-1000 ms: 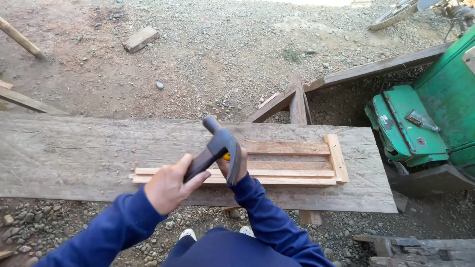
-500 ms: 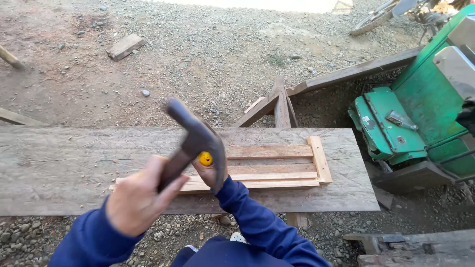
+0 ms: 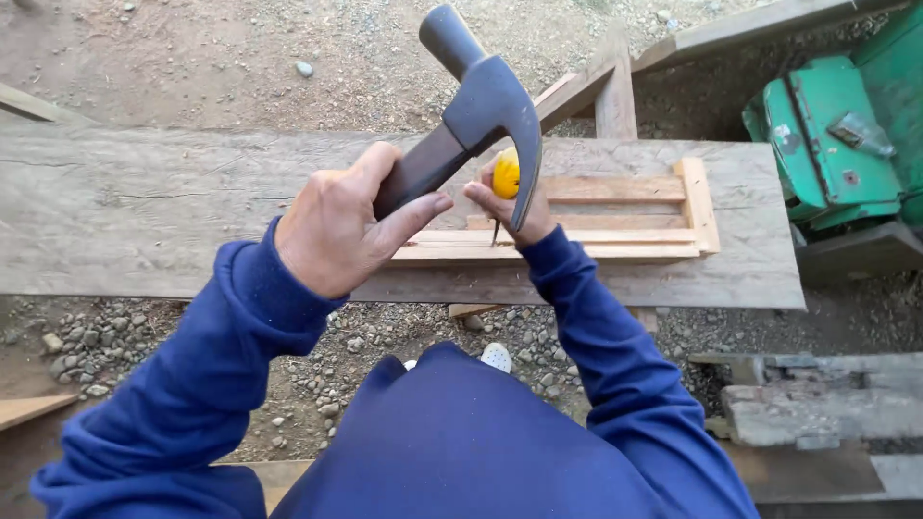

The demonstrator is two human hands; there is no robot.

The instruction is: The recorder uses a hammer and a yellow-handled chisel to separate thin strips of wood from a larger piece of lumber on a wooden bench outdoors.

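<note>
Hammer (image 3: 481,106) in left hand (image 3: 336,231) raised clear above frame's (image 3: 615,216) near edge

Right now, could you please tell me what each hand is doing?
Left hand: closed around the handle of the claw hammer, raised.
Right hand: closed on the yellow-handled chisel, tip on the wooden frame.

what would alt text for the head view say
Seen from above, a person in a blue top grips a hammer in the left hand, while the right hand holds a yellow-handled chisel upright on a slatted frame lying on a plank. Gravel lies below.
</note>
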